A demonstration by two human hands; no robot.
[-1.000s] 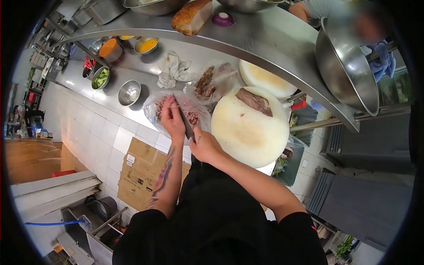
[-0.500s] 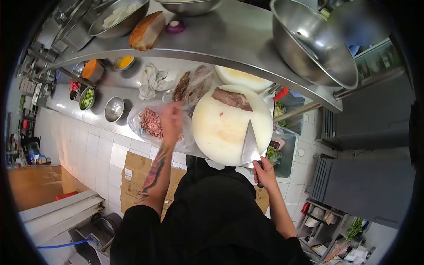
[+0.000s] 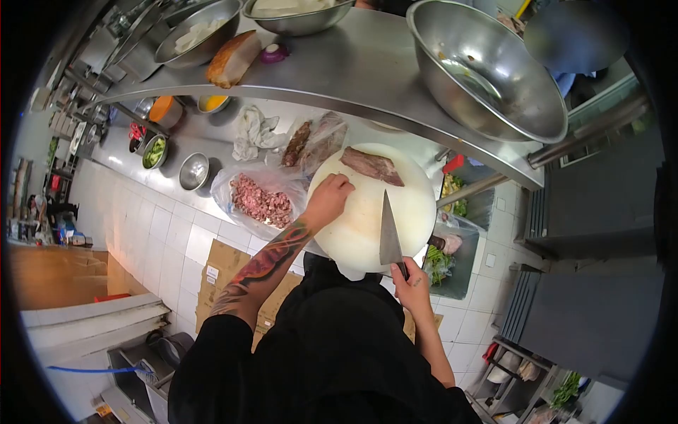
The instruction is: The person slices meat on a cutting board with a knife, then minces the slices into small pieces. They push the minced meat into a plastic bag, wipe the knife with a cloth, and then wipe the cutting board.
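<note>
A knife (image 3: 390,233) with a broad pointed blade is in my right hand (image 3: 412,281), its tip pointing up over the round white cutting board (image 3: 374,219). My left hand (image 3: 330,200) is over the board's left side with its fingers curled together; whatever they may hold is hidden. A dark slab of meat (image 3: 372,166) lies near the far edge of the board, touched by neither hand. Left of the board, diced meat (image 3: 260,201) sits in an open plastic bag. Behind that, another bag holds dark meat strips (image 3: 296,143).
A metal shelf (image 3: 339,60) crosses above the counter, bearing a large steel bowl (image 3: 487,78), a meat piece (image 3: 233,59) and a purple onion (image 3: 274,53). A small steel bowl (image 3: 193,172) and a white cloth (image 3: 254,132) are at left. Bins with greens (image 3: 439,263) stand at right.
My left hand has moved right, from over the diced meat bag to the board, uncovering the diced meat. The small red scrap on the board is no longer visible. The knife has shifted slightly left.
</note>
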